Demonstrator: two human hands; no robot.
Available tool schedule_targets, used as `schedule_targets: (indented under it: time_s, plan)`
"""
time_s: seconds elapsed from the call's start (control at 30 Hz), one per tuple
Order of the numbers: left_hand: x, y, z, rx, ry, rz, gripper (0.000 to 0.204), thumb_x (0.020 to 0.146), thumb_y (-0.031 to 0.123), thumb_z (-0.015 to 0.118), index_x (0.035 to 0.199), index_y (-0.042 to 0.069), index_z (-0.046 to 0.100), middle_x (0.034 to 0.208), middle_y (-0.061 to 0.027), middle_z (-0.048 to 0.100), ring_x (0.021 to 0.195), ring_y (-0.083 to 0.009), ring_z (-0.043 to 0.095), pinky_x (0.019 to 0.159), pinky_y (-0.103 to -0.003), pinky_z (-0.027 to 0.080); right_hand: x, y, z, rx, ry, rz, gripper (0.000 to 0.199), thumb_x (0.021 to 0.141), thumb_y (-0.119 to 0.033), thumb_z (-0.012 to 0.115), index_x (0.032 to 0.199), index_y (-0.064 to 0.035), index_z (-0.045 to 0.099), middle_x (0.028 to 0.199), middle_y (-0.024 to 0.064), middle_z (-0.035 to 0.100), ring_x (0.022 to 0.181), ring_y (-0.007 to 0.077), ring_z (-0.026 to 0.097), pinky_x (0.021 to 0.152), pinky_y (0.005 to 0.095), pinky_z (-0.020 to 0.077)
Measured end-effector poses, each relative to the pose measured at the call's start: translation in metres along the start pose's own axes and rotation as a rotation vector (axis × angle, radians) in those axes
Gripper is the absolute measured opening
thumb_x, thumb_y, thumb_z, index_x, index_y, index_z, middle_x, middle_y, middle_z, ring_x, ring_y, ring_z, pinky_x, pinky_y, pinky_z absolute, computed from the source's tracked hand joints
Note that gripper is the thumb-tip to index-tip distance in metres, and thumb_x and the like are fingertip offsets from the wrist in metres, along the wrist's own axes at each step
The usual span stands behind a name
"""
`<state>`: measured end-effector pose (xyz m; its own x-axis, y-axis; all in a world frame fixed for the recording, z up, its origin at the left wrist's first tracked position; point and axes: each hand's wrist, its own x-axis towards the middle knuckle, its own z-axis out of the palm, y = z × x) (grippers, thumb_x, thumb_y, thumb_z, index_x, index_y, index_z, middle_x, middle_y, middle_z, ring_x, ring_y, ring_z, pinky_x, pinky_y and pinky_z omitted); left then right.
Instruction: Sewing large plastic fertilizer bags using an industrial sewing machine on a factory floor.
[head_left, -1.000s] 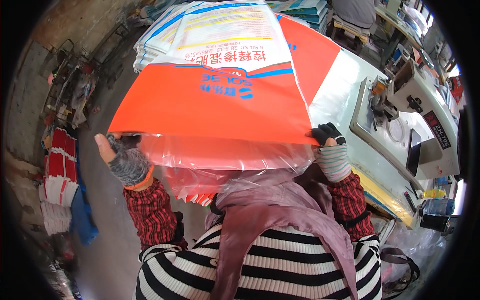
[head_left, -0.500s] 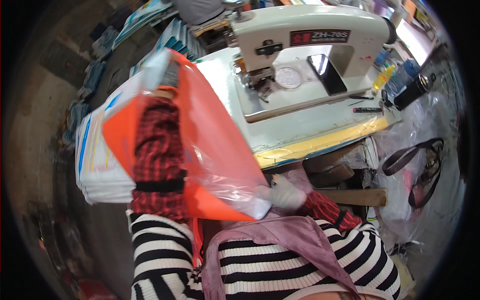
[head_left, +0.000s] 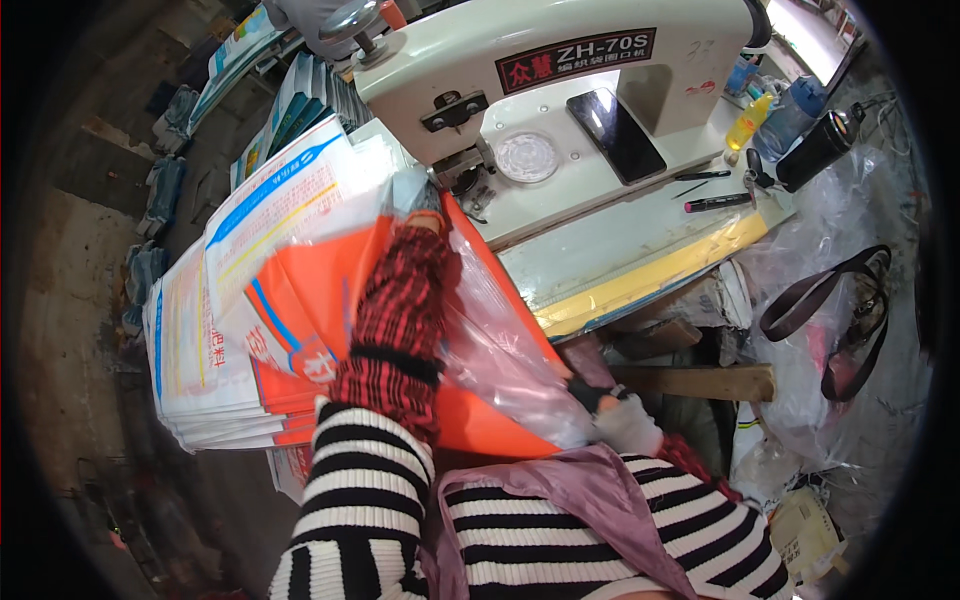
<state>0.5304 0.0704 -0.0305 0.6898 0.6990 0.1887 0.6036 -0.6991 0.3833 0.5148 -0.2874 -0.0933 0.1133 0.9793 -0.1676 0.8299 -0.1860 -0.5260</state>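
Observation:
An orange woven bag (head_left: pixel 490 425) with a clear plastic liner (head_left: pixel 500 360) stretches slantwise in front of me, between my two hands. My left hand (head_left: pixel 415 195), in a grey glove, has the bag's far end beside the stitching head of a white bag-sewing machine (head_left: pixel 400 85). Its fingers are partly hidden and blurred, but they appear closed on the bag. Close to my body, my right hand (head_left: pixel 625 420), in a pale glove with dark fingertips, grips the near corner of bag and liner. My left forearm covers the bag's middle.
A stack of white printed bags (head_left: pixel 195 370) lies left of the machine table (head_left: pixel 540 280). On the machine bed rests a black phone (head_left: pixel 615 135). Pens (head_left: pixel 715 203), a yellow bottle (head_left: pixel 748 122) and a black flask (head_left: pixel 820 150) are at the right. A dark strap (head_left: pixel 835 300) lies over clear plastic.
My left hand has carried the bag's far end rightward, up to the stitching head. The bag has swung aside, uncovering more of the white stack. My right hand keeps its corner.

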Motion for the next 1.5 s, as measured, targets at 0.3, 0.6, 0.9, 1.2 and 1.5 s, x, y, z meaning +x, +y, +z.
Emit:
schedule_targets:
  time_s: [0.3, 0.6, 0.9, 1.2, 1.5]
  plan:
    - [-0.047, -0.039, -0.097, 0.394, -0.659, 0.318, 0.013, 0.075, 0.018, 0.058, 0.076, 0.008, 0.066, 0.068, -0.0137, 0.063, 0.065, -0.0296, 0.063, 0.058, -0.038, 0.048, 0.096, -0.055, -0.117, -0.027, 0.067, 0.008, 0.021, 0.074, -0.008, 0.052, 0.088, 0.005, 0.061, 0.083, 0.0204, 0.062, 0.075, 0.0321, 0.063, 0.068, 0.038, 0.0507]
    - [-0.224, -0.012, -0.149, 0.78, -1.38, 0.599, 0.013, 0.075, 0.018, 0.059, 0.078, 0.008, 0.066, 0.067, -0.0145, 0.062, 0.064, -0.0291, 0.063, 0.057, -0.039, 0.048, 0.116, -0.038, -0.1, -0.144, 0.237, -0.251, 0.014, 0.074, -0.016, 0.054, 0.074, -0.0028, 0.06, 0.063, 0.0176, 0.058, 0.059, 0.0328, 0.059, 0.058, 0.0411, 0.0466]
    - [-0.228, 0.067, -0.139, -0.041, -0.911, 0.706, 0.05, 0.077, 0.046, 0.06, 0.103, 0.003, 0.058, 0.093, -0.0181, 0.06, 0.093, -0.0324, 0.057, 0.077, -0.042, 0.046, 0.103, -0.045, -0.09, -0.498, 0.249, -0.36, 0.007, 0.065, -0.011, 0.055, 0.063, -0.0049, 0.057, 0.054, 0.0149, 0.056, 0.061, 0.0289, 0.058, 0.059, 0.0393, 0.0463]
    - [-0.179, 0.132, -0.224, 0.584, -0.71, 1.014, 0.026, 0.078, 0.036, 0.056, 0.073, 0.012, 0.067, 0.074, -0.0085, 0.064, 0.071, -0.0251, 0.062, 0.067, -0.045, 0.046, 0.085, -0.057, -0.099, -0.251, 0.148, -0.215, 0.015, 0.067, -0.016, 0.057, 0.063, -0.003, 0.062, 0.064, 0.016, 0.06, 0.065, 0.0302, 0.06, 0.063, 0.0387, 0.0466]
    - [-0.207, 0.119, -0.198, 0.598, -1.079, 1.024, 0.014, 0.066, 0.015, 0.056, 0.07, 0.005, 0.065, 0.063, -0.0158, 0.058, 0.057, -0.0299, 0.058, 0.059, -0.048, 0.047, 0.087, -0.082, -0.091, -0.107, 0.089, 0.229, 0.025, 0.079, -0.013, 0.046, 0.091, 0.004, 0.06, 0.079, 0.0187, 0.066, 0.076, 0.0315, 0.065, 0.063, 0.0427, 0.0515]
